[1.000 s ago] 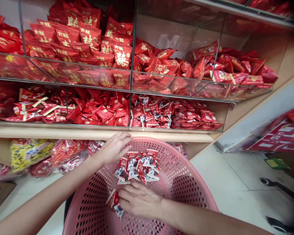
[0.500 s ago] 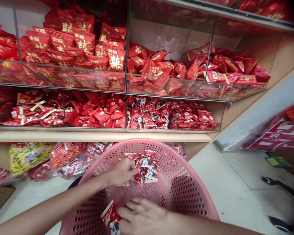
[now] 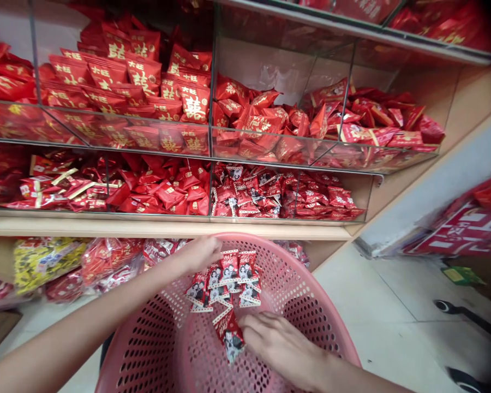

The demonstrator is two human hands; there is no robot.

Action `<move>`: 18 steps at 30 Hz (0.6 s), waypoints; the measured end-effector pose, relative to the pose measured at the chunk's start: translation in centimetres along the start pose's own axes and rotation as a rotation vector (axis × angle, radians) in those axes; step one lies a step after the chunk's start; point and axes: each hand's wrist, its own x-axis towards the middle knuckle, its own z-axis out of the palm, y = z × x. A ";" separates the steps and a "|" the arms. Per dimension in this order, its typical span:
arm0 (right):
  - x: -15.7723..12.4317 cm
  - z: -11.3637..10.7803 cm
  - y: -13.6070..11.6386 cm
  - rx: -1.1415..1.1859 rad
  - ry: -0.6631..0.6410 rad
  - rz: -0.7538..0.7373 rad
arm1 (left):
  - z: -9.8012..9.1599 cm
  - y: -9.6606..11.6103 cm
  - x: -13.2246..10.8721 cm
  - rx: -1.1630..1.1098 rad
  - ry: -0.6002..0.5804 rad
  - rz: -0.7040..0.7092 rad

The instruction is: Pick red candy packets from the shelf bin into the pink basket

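Observation:
A pink perforated plastic basket (image 3: 311, 311) sits low in front of me. My left hand (image 3: 200, 254) reaches over its far rim and is closed on a bunch of small red candy packets (image 3: 229, 278) held above the basket. My right hand (image 3: 278, 344) is inside the basket with its fingers pinching one red packet (image 3: 229, 333) just under the bunch.
Clear acrylic bins (image 3: 286, 191) on a wooden shelf (image 3: 167, 226) hold heaps of red packets. Bags of red and yellow sweets (image 3: 49, 259) lie under the shelf at left. A tiled floor (image 3: 393, 305) spreads to the right, with red boxes (image 3: 466, 229) at the far right.
My right hand has brought its packet up and rightward toward the bunch. My left hand has lifted the bunch slightly toward the basket's far rim.

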 end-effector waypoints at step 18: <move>-4.6 -0.9 2.1 0.178 -0.054 0.375 | 4.2 1.5 -3.1 0.492 0.340 0.272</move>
